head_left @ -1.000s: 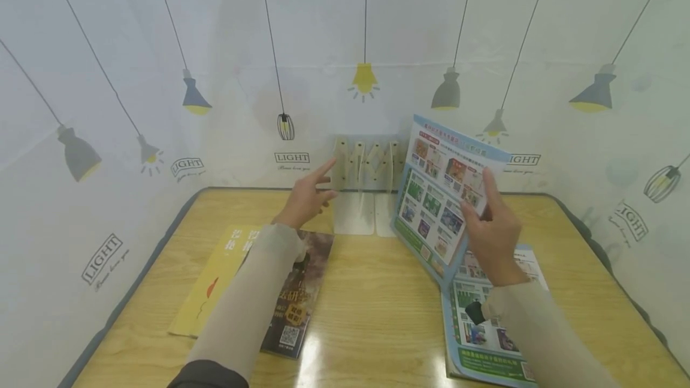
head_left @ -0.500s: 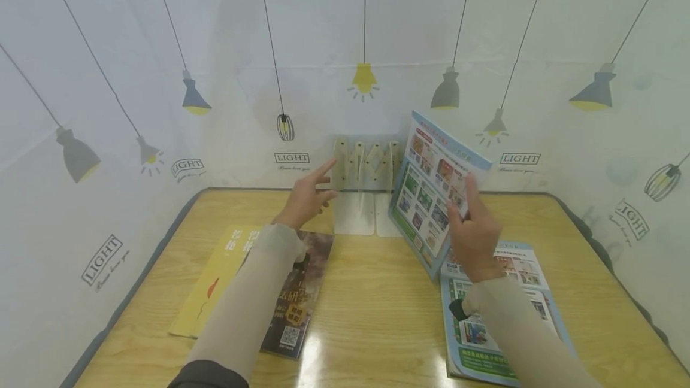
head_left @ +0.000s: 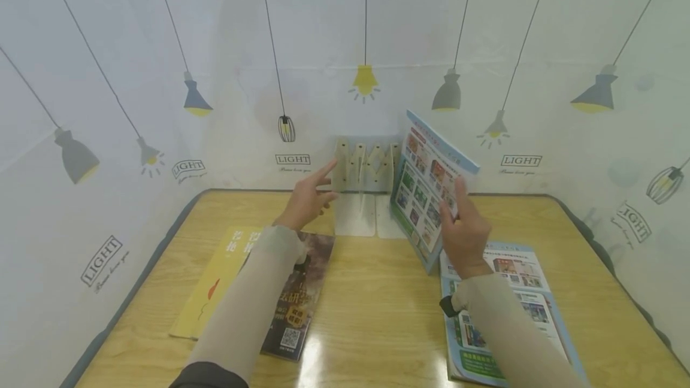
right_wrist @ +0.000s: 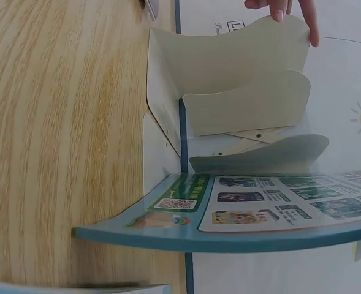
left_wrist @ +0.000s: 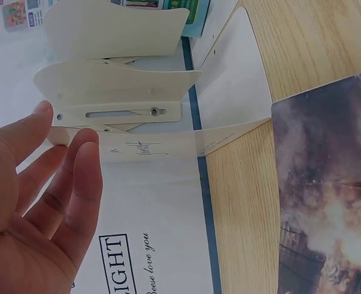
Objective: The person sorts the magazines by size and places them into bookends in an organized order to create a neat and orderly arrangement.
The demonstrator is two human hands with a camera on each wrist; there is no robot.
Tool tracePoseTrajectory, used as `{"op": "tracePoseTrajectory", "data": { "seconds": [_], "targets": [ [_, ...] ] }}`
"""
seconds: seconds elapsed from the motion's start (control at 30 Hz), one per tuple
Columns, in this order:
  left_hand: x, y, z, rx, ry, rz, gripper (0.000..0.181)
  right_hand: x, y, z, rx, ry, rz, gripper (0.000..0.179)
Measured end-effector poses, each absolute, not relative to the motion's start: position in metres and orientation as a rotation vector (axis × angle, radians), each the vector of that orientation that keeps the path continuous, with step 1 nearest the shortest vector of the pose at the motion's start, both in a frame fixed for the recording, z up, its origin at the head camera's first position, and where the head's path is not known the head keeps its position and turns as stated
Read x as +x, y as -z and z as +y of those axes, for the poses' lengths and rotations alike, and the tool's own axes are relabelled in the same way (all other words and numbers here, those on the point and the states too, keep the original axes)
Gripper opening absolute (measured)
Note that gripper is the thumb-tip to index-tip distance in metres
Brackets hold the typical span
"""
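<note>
An extendable white bookend rack [head_left: 341, 175] stands at the back of the table, its upright panels joined by crossed struts. My left hand [head_left: 306, 201] holds the outer left panel at its upper edge; in the right wrist view, fingertips [right_wrist: 279, 13] lap over that panel's inner face. My right hand [head_left: 465, 238] grips a blue-bordered booklet [head_left: 417, 196] with product pictures by its right edge. The booklet stands upright, slightly tilted, beside the rack's right end. Its bottom corner is close over the table in the right wrist view, and its cover bows a little.
More blue-bordered booklets [head_left: 528, 292] lie stacked under the right forearm. On the left lie a yellow booklet [head_left: 207, 280] and a dark one [head_left: 293, 310], partly hidden by the left sleeve. A white wall sheet [head_left: 242, 136] printed with lamps rises behind the wooden table [head_left: 377, 316].
My right hand has carried the booklet left towards the rack, turning it more edge-on. More of the stack below now shows. The left hand has kept its place on the rack.
</note>
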State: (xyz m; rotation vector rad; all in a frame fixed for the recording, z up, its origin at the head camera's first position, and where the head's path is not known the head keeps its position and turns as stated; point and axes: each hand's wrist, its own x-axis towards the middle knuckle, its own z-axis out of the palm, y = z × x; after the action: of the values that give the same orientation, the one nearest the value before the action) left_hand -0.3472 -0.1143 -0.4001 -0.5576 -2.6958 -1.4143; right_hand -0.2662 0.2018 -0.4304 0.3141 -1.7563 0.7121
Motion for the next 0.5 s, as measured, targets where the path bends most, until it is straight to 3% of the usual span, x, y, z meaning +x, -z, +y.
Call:
{"op": "tracePoseTrajectory", "data": {
  "seconds": [0.5],
  "targets": [
    [-0.3456,0.3999,-0.1133,-0.545,1.449,-2.692,0.083,-0.2764,0.4323,0.1924,0.341,-0.698,-1.742,0.058]
  ]
}}
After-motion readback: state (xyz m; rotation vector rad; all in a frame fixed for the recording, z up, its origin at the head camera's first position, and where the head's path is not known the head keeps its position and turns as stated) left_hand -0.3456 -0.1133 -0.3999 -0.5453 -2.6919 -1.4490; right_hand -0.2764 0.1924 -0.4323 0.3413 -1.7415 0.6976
